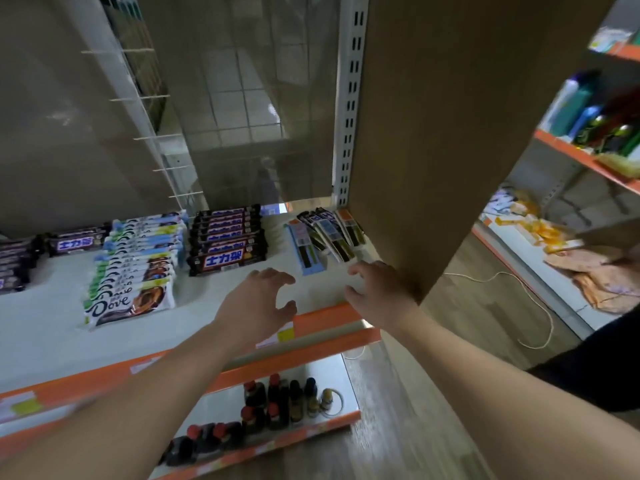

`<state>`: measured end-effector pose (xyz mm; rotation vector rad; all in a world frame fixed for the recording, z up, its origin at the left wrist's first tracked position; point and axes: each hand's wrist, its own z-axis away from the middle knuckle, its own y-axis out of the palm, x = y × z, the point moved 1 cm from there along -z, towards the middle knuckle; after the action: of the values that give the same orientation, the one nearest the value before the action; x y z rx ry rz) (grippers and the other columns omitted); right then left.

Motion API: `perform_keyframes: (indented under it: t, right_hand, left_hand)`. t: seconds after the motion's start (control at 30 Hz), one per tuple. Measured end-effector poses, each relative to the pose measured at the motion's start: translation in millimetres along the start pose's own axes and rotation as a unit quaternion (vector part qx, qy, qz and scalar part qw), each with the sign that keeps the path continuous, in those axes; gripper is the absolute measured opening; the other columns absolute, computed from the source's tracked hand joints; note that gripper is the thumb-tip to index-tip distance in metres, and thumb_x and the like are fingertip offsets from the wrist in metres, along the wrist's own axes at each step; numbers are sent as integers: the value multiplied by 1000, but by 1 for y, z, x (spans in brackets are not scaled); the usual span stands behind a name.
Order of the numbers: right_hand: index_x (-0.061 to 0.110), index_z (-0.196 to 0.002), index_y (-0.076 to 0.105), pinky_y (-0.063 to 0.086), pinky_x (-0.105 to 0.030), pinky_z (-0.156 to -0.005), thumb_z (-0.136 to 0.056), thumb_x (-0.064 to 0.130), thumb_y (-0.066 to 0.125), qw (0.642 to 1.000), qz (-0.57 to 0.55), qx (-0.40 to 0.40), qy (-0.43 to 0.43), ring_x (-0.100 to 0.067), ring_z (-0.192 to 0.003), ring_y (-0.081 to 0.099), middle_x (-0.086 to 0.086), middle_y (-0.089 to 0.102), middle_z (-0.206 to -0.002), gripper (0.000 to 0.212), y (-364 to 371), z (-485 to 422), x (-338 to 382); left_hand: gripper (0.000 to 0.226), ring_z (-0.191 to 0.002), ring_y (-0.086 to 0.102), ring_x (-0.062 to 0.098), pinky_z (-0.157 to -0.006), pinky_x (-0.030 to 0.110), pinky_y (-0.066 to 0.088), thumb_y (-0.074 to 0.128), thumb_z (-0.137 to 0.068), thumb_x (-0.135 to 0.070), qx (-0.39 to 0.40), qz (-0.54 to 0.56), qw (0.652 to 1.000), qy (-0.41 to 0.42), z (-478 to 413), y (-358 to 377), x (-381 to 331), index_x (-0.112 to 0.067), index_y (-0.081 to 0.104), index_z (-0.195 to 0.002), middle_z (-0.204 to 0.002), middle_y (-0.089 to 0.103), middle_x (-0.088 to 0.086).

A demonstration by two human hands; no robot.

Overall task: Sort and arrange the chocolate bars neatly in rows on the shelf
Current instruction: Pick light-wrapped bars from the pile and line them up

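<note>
Spanning the view, the white shelf carries a Dove row, a dark-wrapped row and, by the side panel, an untidy fan of slim bars. These look light, stiff and slick-wrapped, so they are probably best pinched along the long edges. The left hand and right hand hover just before them — each grip half-open, holding nothing.

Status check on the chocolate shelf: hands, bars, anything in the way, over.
Left hand and right hand open, empty, over shelf front. Loose bars fanned crooked just ahead; Dove row and dark-wrapper row tidy. Brown panel close beside right hand.
</note>
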<state>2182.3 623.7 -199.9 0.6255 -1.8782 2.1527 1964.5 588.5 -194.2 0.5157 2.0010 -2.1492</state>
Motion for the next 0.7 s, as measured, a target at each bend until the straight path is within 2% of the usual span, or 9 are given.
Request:
perform_keyframes:
  t: [0.13, 0.23, 0.33, 0.43, 0.57, 0.63, 0.7]
  right_hand:
    - [26, -125, 52, 39, -35, -95, -90, 34, 55, 994, 19, -110, 2, -23, -114, 49, -3, 55, -121, 36, 6, -21, -5]
    - [24, -120, 55, 33, -37, -101, -89, 37, 58, 984, 43, -170, -16, -23, -112, 49, -4, 56, -118, 34, 20, -40, -2]
    - [21, -119, 57, 32, -31, -89, -84, 36, 67, 981, 24, -190, -34, -26, -112, 49, -8, 54, -120, 40, 36, -69, 0]
    - [19, -122, 55, 46, -39, -87, -80, 30, 73, 987, -27, -156, -14, -28, -113, 49, -11, 52, -124, 48, 50, -93, -2]
    - [16, -121, 57, 50, -39, -80, -81, 16, 66, 979, -91, -181, 7, -30, -102, 58, -13, 63, -109, 41, 55, -95, -9]
    - [18, -125, 54, 48, -30, -75, -87, 15, 60, 968, -144, -204, 27, -28, -97, 63, -11, 67, -108, 38, 50, -91, -8]
    - [19, -128, 54, 37, -17, -71, -92, 12, 55, 965, -148, -215, 36, -27, -101, 61, -12, 64, -114, 36, 44, -85, -10]
  left_hand:
    - [54, -125, 42, 18, -94, 38, 47, 50, -85, -2, -27, -13, 999, 29, -30, 9, 8, -27, 49, -132, -136, 45, -5]
    - [64, -125, 40, 20, -94, 38, 48, 47, -80, 8, -56, -41, 996, 48, -57, 19, 15, -25, 47, -134, -138, 43, -4]
    - [68, -134, 32, 20, -95, 39, 46, 48, -82, 7, -67, -93, 990, 81, -86, 26, 19, -26, 40, -140, -148, 36, -6]
    - [60, -140, 28, 19, -98, 42, 45, 55, -88, -6, -70, -91, 988, 101, -111, 34, 26, -27, 40, -141, -152, 33, -6]
    - [41, -133, 40, 21, -94, 46, 46, 55, -92, -25, -58, -70, 981, 172, -131, 52, 38, -26, 51, -132, -141, 48, -3]
    - [35, -127, 45, 22, -93, 45, 46, 53, -92, -27, -71, -67, 981, 170, -133, 55, 39, -26, 55, -127, -134, 54, -1]
    - [30, -123, 47, 24, -92, 44, 47, 51, -93, -26, -88, -55, 978, 181, -132, 57, 38, -25, 59, -123, -130, 57, 0]
